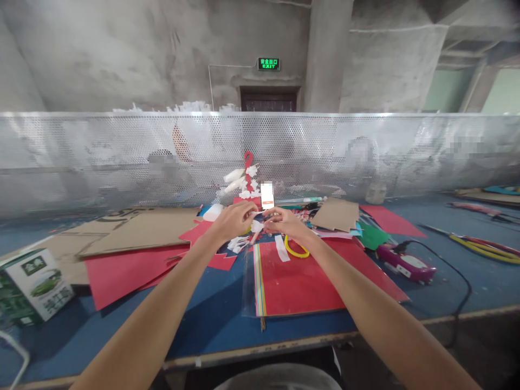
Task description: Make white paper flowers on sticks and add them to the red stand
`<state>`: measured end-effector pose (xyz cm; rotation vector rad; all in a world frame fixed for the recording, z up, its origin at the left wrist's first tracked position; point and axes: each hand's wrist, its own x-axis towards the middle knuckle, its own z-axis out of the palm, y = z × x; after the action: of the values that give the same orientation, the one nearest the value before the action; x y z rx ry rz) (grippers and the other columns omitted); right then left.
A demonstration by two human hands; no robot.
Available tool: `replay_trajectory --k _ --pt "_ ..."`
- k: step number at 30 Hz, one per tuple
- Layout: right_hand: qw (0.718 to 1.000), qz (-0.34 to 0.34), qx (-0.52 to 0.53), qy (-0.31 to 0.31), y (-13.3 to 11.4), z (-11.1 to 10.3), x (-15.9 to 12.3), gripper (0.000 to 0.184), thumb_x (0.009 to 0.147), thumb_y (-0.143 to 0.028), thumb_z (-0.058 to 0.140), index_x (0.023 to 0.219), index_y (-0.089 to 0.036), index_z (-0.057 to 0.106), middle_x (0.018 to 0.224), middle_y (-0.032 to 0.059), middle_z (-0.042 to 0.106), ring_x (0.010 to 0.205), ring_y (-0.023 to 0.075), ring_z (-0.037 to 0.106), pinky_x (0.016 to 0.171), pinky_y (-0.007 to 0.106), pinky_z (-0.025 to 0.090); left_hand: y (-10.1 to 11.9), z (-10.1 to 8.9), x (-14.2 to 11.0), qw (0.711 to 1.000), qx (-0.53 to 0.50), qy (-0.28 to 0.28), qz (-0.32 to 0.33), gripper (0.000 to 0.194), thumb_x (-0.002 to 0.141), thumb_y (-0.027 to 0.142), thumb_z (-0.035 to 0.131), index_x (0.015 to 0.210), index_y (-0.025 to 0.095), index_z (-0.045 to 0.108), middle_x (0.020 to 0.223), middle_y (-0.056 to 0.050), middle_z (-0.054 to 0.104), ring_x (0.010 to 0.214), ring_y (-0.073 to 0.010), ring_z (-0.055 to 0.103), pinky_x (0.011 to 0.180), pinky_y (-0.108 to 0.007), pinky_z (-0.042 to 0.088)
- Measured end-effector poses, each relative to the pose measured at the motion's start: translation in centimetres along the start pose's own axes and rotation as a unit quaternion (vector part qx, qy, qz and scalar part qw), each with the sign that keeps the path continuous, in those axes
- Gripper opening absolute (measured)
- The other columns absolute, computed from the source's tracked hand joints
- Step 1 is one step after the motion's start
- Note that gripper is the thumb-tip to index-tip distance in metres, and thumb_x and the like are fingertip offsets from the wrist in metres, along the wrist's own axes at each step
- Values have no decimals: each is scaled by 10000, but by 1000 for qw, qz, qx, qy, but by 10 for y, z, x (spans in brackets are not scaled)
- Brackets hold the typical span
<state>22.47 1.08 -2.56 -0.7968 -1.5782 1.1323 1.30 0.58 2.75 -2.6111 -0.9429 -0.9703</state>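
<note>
Over the middle of the table, my left hand is closed with its fingertips on a thin white paper strip. From the other side my right hand pinches the strip's far end. Just below the fingers a small white paper piece shows, partly hidden; I cannot tell whether it is joined to the strip. Cut white paper fringes lie beside my left wrist. A loose white paper piece and a yellow loop-shaped handle rest on the red paper stack below my right hand.
A lit phone stands behind my hands, by a red stand with white paper flowers. Cardboard and a green-white carton are left. Right are a purple corded device and yellow-handled pliers. Perforated metal screen behind.
</note>
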Motion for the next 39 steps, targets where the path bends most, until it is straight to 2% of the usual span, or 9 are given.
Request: replay_trajectory --k 3,7,13,20,28,33,36,39 --pt "1000 6 13 7 -2 2 -1 494 648 -262 820 1078 -200 585 761 21 713 690 165 700 700 303 587 6 3 -1 999 15 -8 32 219 919 239 415 989 208 620 950 -45 675 820 -167 609 760 -284 441" --pt "1000 0 11 -4 -4 3 -2 444 652 -289 817 1033 -185 616 742 21 709 684 158 698 714 297 587 6 6 -1 997 53 -26 57 202 887 187 435 958 207 623 929 -44 671 847 -182 610 776 -294 436" --pt "1000 -7 -10 -8 -3 2 -2 338 672 -322 806 942 -171 670 751 39 719 682 148 695 676 259 572 6 3 -2 992 95 -57 63 157 857 174 456 858 207 609 826 -30 656 756 -180 597 700 -283 414" --pt "1000 -11 6 -7 -6 3 -3 311 679 -377 803 865 -151 699 765 58 728 732 156 704 728 263 573 4 2 -3 991 103 -57 69 162 873 185 455 891 207 614 851 -32 663 814 -185 610 760 -296 431" --pt "999 -10 35 9 -8 4 -5 364 633 -413 833 840 -149 693 762 51 727 756 173 715 792 297 585 6 -2 -1 996 30 -43 77 195 882 188 447 961 206 624 978 -49 649 935 -198 603 865 -330 455" --pt "998 -19 52 4 -9 4 -6 377 658 -446 815 843 -143 688 758 43 716 749 161 711 814 300 583 13 -4 -1 994 -67 -59 64 244 925 282 452 1127 225 577 1128 -65 621 1065 -211 577 927 -358 447" --pt "998 -21 65 2 -9 4 -6 361 671 -431 812 853 -144 692 777 36 715 740 146 704 817 291 581 16 1 0 993 -92 -63 27 274 897 346 528 1149 247 569 1149 -52 630 1039 -213 594 881 -352 460" --pt "997 -15 81 5 -10 3 -5 354 658 -416 825 848 -146 698 793 43 720 760 148 705 839 291 576 18 6 1 994 -97 -49 -5 216 873 323 560 1070 245 602 1073 -37 664 937 -202 621 790 -326 473"
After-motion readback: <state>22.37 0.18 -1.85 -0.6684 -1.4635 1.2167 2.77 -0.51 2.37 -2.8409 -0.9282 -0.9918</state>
